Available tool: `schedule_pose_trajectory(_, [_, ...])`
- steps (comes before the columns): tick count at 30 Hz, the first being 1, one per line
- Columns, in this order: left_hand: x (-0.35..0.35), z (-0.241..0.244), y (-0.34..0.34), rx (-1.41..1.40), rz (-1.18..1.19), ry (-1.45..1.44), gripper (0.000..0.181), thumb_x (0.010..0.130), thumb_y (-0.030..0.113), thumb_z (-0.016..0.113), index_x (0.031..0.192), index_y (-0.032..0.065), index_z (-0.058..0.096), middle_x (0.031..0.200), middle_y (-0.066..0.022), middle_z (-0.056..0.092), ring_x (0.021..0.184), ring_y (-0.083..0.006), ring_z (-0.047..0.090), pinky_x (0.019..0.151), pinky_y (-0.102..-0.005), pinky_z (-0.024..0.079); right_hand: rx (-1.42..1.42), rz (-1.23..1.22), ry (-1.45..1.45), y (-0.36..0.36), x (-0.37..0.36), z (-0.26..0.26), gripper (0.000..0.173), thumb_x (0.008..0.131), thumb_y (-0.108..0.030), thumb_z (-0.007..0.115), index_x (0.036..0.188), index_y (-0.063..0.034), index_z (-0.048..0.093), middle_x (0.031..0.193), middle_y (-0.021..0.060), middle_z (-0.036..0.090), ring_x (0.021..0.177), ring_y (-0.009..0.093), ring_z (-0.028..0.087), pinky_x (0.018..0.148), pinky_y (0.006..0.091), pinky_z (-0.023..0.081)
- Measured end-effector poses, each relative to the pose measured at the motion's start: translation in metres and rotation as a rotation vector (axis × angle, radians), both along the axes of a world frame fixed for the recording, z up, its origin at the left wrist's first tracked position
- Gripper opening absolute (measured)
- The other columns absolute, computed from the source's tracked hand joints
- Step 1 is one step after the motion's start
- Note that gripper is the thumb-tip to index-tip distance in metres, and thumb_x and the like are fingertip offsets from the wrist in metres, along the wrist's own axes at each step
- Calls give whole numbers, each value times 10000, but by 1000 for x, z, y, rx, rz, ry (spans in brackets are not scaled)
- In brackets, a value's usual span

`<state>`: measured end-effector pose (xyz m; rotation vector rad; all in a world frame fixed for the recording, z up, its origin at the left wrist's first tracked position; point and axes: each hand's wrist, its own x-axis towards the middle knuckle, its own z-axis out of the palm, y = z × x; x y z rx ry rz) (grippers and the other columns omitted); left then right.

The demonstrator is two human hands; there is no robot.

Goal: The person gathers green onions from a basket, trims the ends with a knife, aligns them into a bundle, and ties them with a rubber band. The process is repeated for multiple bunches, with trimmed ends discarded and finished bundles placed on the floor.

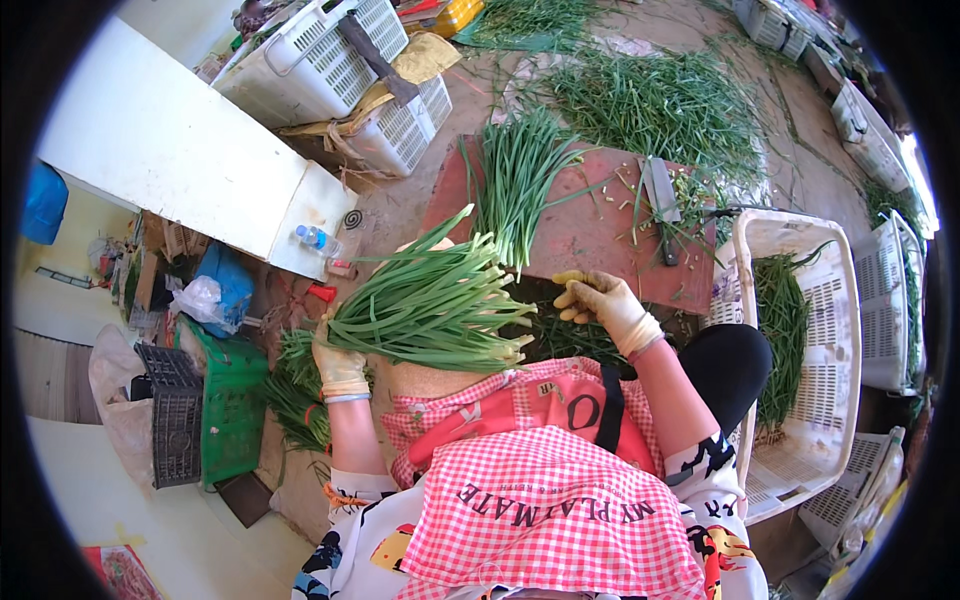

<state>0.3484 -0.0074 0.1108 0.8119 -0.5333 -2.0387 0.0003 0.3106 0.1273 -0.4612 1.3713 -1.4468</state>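
My left hand [340, 361], in a pale glove, grips a large bunch of long green leaves with pale stalks [435, 307] over my lap; the leaves partly hide its fingers. To the right, my right hand [600, 301], gloved too, is raised near the front edge of a reddish board [577, 232], its fingers curled apart with nothing between them. Another bunch of the greens [517, 180] lies on the board. A cleaver [661, 189] with a dark handle rests at the board's right among cut stalk pieces. Beside my left forearm lie tied bundles of greens [300, 405].
A white plastic crate [844, 315] holding greens stands at my right. Beyond the board is a big heap of loose greens [660, 112]. Stacked white crates [330, 60], a water bottle [318, 240] and a green crate [232, 412] are at the left.
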Motion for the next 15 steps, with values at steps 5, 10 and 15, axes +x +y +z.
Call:
schedule_pose_trajectory(5, [12, -27, -20, -10, 56, -35, 208, 924, 246, 590, 961, 87, 720, 1030, -98, 740, 957, -294, 705, 882, -519, 572, -71, 34, -1, 16, 20, 23, 317, 1032, -207, 528, 1293, -47, 610, 1035, 55, 711, 843, 97, 684, 738, 208, 517])
schedule_pose_trajectory(10, [8, -28, -19, -3, 79, -27, 227, 928, 248, 573, 982, 79, 714, 1044, -107, 737, 958, -300, 705, 875, -523, 574, -62, 70, 28, 23, 35, 43, 326, 1012, -185, 577, 1297, -30, 604, 1048, 64, 705, 871, 97, 666, 786, 236, 534])
schedule_pose_trajectory(15, [4, -22, -14, -57, 29, -70, 217, 931, 231, 571, 988, 74, 709, 1047, -115, 733, 960, -301, 703, 879, -517, 575, -116, 176, 191, 19, 68, 67, 406, 904, -172, 726, 1278, -51, 622, 842, 38, 690, 724, 95, 640, 689, 270, 544])
